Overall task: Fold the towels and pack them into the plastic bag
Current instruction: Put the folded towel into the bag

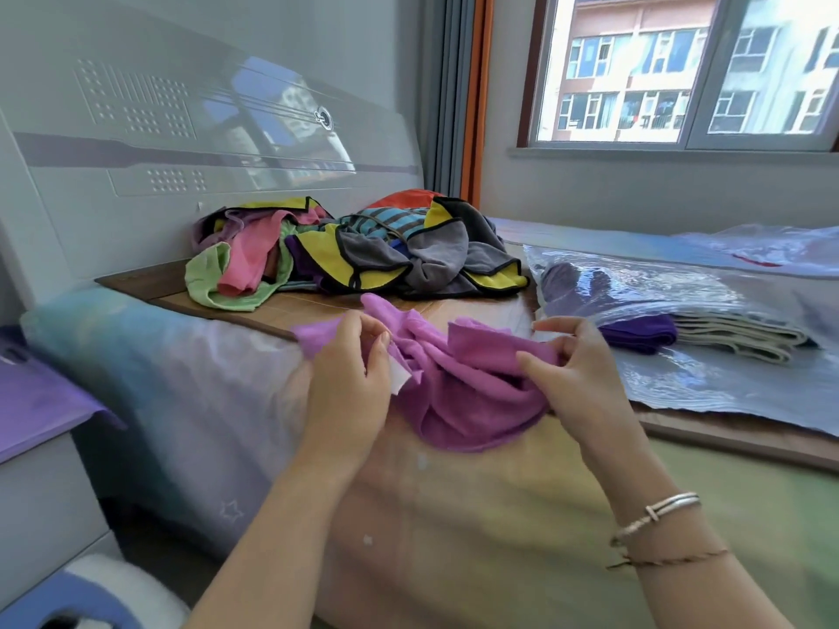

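Two hands, one towel in work. Left to right:

- Purple nightstand top (pixel 41 401), beside the bed (pixel 181 401).
- Your left hand (pixel 349 379): grip pinching the upper left edge of the purple towel (pixel 467 392), thumb and fingers curled onto the cloth beside a white label (pixel 399 379).
- Purple towel: crumpled, held between both hands just above the bed's near edge.
- Pile of unfolded towels (pixel 358 251): green, pink, yellow, grey and striped, heaped on the bed against the headboard (pixel 181 129).
- Your right hand (pixel 576 379): grip pinching the towel's right edge, fingers curled round a bunched fold; bracelets (pixel 653 519) on the wrist.
- Plastic bag (pixel 681 301): lying flat on the bed at your right, holding folded towels (pixel 726 333), a dark purple one (pixel 635 333) nearest its mouth.
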